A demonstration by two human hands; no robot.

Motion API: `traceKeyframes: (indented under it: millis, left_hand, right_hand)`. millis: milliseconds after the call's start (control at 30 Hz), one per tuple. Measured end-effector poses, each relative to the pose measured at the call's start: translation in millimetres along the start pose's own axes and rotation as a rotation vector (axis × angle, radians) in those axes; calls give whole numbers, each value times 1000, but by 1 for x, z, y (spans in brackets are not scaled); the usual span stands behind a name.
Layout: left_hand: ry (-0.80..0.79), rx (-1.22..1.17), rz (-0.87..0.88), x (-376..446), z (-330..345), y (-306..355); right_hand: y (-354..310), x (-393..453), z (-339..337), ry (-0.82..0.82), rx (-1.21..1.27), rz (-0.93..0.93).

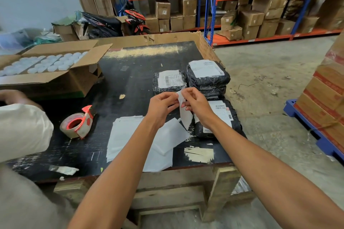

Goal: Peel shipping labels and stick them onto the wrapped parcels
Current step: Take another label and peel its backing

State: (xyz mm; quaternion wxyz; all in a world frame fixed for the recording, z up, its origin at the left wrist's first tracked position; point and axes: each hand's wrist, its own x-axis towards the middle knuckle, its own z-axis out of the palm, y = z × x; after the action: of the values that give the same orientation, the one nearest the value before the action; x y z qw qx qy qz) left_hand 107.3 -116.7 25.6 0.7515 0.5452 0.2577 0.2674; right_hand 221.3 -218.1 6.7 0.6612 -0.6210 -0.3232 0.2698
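A white label (183, 109) hangs in the air above the black table (130, 83), between both hands. The left hand (162, 107) pinches its upper edge with curled fingers, and the right hand (198, 106) pinches the same edge from the other side. Just behind the hands are black wrapped parcels (208, 78), each with a label on top. Loose white sheets (128, 132) lie under the forearms. A tape roll (78, 121) stands to the left.

One camera sits on the person's head (looking forward and down), close above the black table (130, 80).
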Motion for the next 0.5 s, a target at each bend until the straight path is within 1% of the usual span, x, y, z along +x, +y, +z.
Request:
traceKeyframes:
  millis: [100,200,333,400,433,467,500]
  left_hand:
    - [-13,-4,-8,-1,0,1]
    - [7,-72,-42,-2,1,3]
    - [99,-268,-93,0,2,10]
    - [136,-354,-114,1,-1,14]
    - [152,-367,-119,2,-4,14]
    - [166,-364,-122,2,-7,14]
    - [181,-353,-123,2,-11,14]
  right_hand:
    - [4,3,-1,48,-53,-14]
    - [5,6,-1,151,-46,37]
    - [2,11,1,272,100,109]
    - [0,12,0,255,213,161]
    - [-1,11,-3,204,253,185]
    - [-1,9,-5,141,232,196]
    - [1,7,-8,91,149,195]
